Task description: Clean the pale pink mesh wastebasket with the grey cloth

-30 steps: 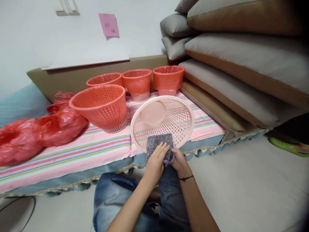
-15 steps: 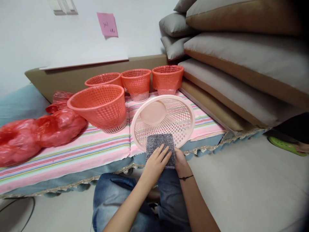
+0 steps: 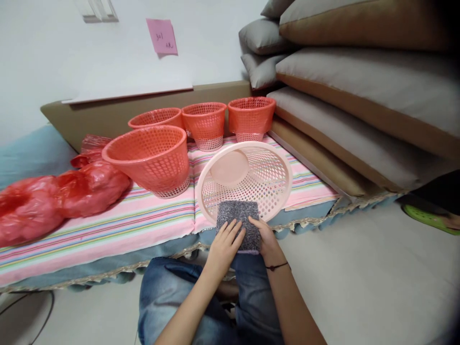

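A folded dark grey cloth (image 3: 237,211) with a purple lower edge is held above my lap, in front of the pale pink basket (image 3: 287,191). My right hand (image 3: 269,239) grips its right edge, thumb on top and the other fingers hidden beneath. My left hand (image 3: 224,244) lies on the cloth's lower left part with its fingers stretched out and apart; its thumb is hidden. The pink basket is tipped on its side, its mouth facing me and its solid round base at the back. The cloth covers part of its front rim.
Several red baskets stand behind and left on the striped cloth (image 3: 158,220), including a near one (image 3: 151,165) and one at the back right (image 3: 249,117). Red plastic bags (image 3: 86,189) lie at left. Stacked cushions (image 3: 359,91) rise at right. A green shoe (image 3: 427,219) shows at far right.
My left hand has slid left and down across the grey cloth, uncovering its middle. My right thumb has come over the cloth's right edge. The baskets keep their places.
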A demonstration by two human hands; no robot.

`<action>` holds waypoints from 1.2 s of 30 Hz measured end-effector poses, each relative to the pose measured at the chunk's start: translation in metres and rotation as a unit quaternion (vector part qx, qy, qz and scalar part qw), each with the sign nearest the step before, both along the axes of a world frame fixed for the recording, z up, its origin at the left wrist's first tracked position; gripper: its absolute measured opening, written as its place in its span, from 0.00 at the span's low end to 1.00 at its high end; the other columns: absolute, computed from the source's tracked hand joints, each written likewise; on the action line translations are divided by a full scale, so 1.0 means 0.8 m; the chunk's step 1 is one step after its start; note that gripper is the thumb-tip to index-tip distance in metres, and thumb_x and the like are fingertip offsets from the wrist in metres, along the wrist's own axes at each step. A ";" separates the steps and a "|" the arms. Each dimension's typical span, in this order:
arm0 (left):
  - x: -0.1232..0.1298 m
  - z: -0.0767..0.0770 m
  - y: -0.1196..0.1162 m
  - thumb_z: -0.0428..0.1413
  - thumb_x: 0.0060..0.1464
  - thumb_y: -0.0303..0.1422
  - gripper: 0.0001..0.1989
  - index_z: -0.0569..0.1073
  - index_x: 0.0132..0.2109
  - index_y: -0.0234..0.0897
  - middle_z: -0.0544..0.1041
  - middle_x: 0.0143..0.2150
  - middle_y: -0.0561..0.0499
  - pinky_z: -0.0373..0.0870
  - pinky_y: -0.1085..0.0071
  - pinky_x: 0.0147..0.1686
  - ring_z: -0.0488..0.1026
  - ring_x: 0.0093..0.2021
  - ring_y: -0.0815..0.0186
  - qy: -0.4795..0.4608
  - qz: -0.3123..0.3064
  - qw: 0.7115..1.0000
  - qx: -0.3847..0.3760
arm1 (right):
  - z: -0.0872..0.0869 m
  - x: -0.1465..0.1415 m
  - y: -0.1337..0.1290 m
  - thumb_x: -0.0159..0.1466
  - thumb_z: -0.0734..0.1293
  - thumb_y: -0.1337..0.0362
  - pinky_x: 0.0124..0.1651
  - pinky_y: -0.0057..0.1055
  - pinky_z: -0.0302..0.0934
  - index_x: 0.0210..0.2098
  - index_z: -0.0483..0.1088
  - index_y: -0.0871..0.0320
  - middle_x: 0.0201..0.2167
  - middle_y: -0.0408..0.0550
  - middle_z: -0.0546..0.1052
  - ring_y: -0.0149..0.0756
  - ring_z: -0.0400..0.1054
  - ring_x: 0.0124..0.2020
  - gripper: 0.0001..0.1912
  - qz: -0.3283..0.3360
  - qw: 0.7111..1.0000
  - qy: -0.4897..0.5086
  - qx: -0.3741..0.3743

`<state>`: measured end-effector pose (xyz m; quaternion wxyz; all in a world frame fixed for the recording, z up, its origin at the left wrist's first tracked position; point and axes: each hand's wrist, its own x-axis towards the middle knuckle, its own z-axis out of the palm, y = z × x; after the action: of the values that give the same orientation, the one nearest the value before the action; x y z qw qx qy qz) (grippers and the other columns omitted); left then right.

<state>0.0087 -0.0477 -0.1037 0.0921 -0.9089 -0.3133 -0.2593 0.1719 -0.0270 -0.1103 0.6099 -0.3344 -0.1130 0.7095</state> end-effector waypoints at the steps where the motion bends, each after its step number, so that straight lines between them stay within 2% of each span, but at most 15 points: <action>1: -0.006 0.001 -0.001 0.47 0.63 0.23 0.22 0.66 0.62 0.37 0.73 0.60 0.41 0.65 0.52 0.62 0.63 0.66 0.56 -0.024 -0.003 1.000 0.004 | -0.001 -0.001 0.000 0.50 0.74 0.66 0.47 0.34 0.71 0.41 0.75 0.56 0.41 0.46 0.82 0.40 0.77 0.42 0.18 0.004 1.000 0.003 0.002; 5: -0.020 0.012 -0.012 0.46 0.58 0.19 0.25 0.66 0.61 0.38 0.73 0.59 0.42 0.64 0.54 0.62 0.65 0.64 0.58 -0.175 0.056 0.981 -0.065 | -0.005 0.001 0.002 0.50 0.75 0.65 0.48 0.39 0.71 0.43 0.74 0.57 0.39 0.46 0.82 0.41 0.77 0.40 0.20 0.003 1.000 0.009 -0.008; 8: -0.011 0.022 -0.023 0.49 0.53 0.22 0.24 0.66 0.58 0.37 0.73 0.57 0.41 0.70 0.57 0.56 0.70 0.58 0.58 -0.331 0.155 0.910 -0.195 | -0.008 0.005 0.003 0.51 0.75 0.66 0.49 0.40 0.71 0.42 0.74 0.56 0.38 0.45 0.82 0.42 0.77 0.41 0.19 -0.003 1.000 0.009 -0.011; 12: 0.004 0.031 -0.034 0.55 0.51 0.33 0.17 0.67 0.49 0.38 0.75 0.49 0.43 0.76 0.63 0.42 0.76 0.47 0.60 -0.524 0.213 0.718 -0.405 | -0.007 0.007 0.002 0.52 0.75 0.66 0.48 0.41 0.72 0.42 0.74 0.55 0.39 0.45 0.82 0.42 0.77 0.42 0.17 0.000 1.000 0.008 -0.002; 15: 0.004 0.039 -0.040 0.55 0.50 0.40 0.18 0.68 0.47 0.38 0.76 0.50 0.44 0.75 0.61 0.45 0.77 0.46 0.60 -0.600 0.115 0.544 -0.575 | -0.005 0.006 0.001 0.53 0.74 0.65 0.47 0.40 0.72 0.42 0.74 0.56 0.39 0.46 0.82 0.42 0.77 0.41 0.16 0.004 1.000 0.006 0.003; 17: 0.000 0.045 -0.042 0.55 0.51 0.43 0.20 0.69 0.49 0.39 0.75 0.55 0.43 0.74 0.59 0.47 0.77 0.49 0.58 -0.610 0.046 0.472 -0.634 | -0.003 0.006 0.000 0.53 0.74 0.65 0.47 0.40 0.72 0.42 0.74 0.57 0.40 0.46 0.82 0.42 0.77 0.41 0.17 0.008 1.000 0.001 0.006; 18: -0.002 0.047 -0.043 0.54 0.51 0.45 0.22 0.69 0.50 0.40 0.74 0.56 0.43 0.74 0.59 0.48 0.76 0.50 0.58 -0.606 0.028 0.460 -0.649 | -0.001 0.006 -0.001 0.53 0.75 0.64 0.48 0.40 0.72 0.43 0.74 0.57 0.40 0.46 0.82 0.42 0.77 0.41 0.18 0.008 1.000 -0.003 0.009; 19: -0.003 0.049 -0.042 0.55 0.52 0.46 0.23 0.70 0.52 0.40 0.74 0.57 0.44 0.73 0.59 0.49 0.76 0.51 0.57 -0.594 0.026 0.462 -0.658 | 0.001 0.007 -0.002 0.52 0.75 0.64 0.48 0.39 0.71 0.43 0.74 0.56 0.41 0.46 0.82 0.41 0.77 0.42 0.19 0.005 1.000 -0.008 0.012; 21: -0.003 0.049 -0.038 0.57 0.52 0.45 0.23 0.71 0.52 0.39 0.75 0.56 0.43 0.71 0.59 0.52 0.75 0.53 0.57 -0.566 0.054 0.509 -0.646 | 0.006 0.008 -0.006 0.52 0.75 0.64 0.49 0.38 0.71 0.44 0.74 0.55 0.42 0.45 0.82 0.41 0.77 0.42 0.20 -0.002 1.000 -0.018 0.015; 25: 0.005 0.046 -0.022 0.62 0.46 0.34 0.22 0.73 0.50 0.34 0.78 0.52 0.44 0.66 0.60 0.57 0.73 0.53 0.57 -0.490 0.119 0.698 -0.509 | 0.017 0.011 -0.017 0.51 0.75 0.64 0.47 0.38 0.72 0.44 0.74 0.56 0.42 0.46 0.82 0.41 0.77 0.41 0.20 0.041 0.999 -0.016 -0.004; 27: 0.005 0.049 -0.017 0.61 0.46 0.31 0.21 0.73 0.50 0.35 0.79 0.49 0.47 0.67 0.61 0.54 0.74 0.50 0.58 -0.435 0.111 0.765 -0.462 | 0.023 0.011 -0.021 0.51 0.76 0.66 0.45 0.40 0.72 0.44 0.74 0.58 0.40 0.49 0.82 0.43 0.78 0.39 0.20 0.069 0.997 -0.016 -0.009; 29: 0.001 0.054 -0.013 0.60 0.49 0.34 0.16 0.74 0.47 0.37 0.79 0.43 0.49 0.71 0.64 0.47 0.76 0.43 0.61 -0.394 0.120 0.796 -0.444 | 0.031 0.012 -0.022 0.49 0.76 0.68 0.45 0.41 0.73 0.43 0.75 0.59 0.39 0.49 0.82 0.44 0.78 0.37 0.21 0.078 0.997 -0.022 -0.015; 32: -0.010 0.062 -0.003 0.60 0.51 0.43 0.18 0.71 0.44 0.37 0.76 0.38 0.50 0.72 0.68 0.35 0.74 0.33 0.65 -0.410 0.232 0.810 -0.348 | 0.048 0.018 -0.015 0.48 0.76 0.70 0.47 0.41 0.72 0.42 0.75 0.58 0.39 0.48 0.82 0.44 0.78 0.40 0.21 0.030 0.998 -0.051 -0.022; 34: -0.016 0.064 0.011 0.62 0.48 0.45 0.26 0.68 0.50 0.36 0.74 0.46 0.45 0.73 0.66 0.37 0.74 0.39 0.62 -0.430 0.289 0.813 -0.265 | 0.061 0.025 -0.004 0.47 0.77 0.70 0.49 0.40 0.71 0.43 0.75 0.57 0.40 0.47 0.82 0.43 0.77 0.41 0.22 -0.029 0.996 -0.085 -0.004; 36: -0.016 0.064 0.029 0.64 0.45 0.44 0.36 0.63 0.58 0.36 0.68 0.58 0.38 0.73 0.61 0.44 0.72 0.51 0.55 -0.437 0.272 0.817 -0.258 | 0.074 0.033 0.009 0.47 0.78 0.69 0.50 0.40 0.70 0.43 0.75 0.56 0.42 0.46 0.82 0.42 0.76 0.42 0.23 -0.068 0.989 -0.128 0.030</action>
<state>-0.0040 -0.0248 -0.0521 -0.2257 -0.5679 -0.6108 -0.5034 0.1985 -0.0195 -0.0509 0.6471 -0.4106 -0.1888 0.6140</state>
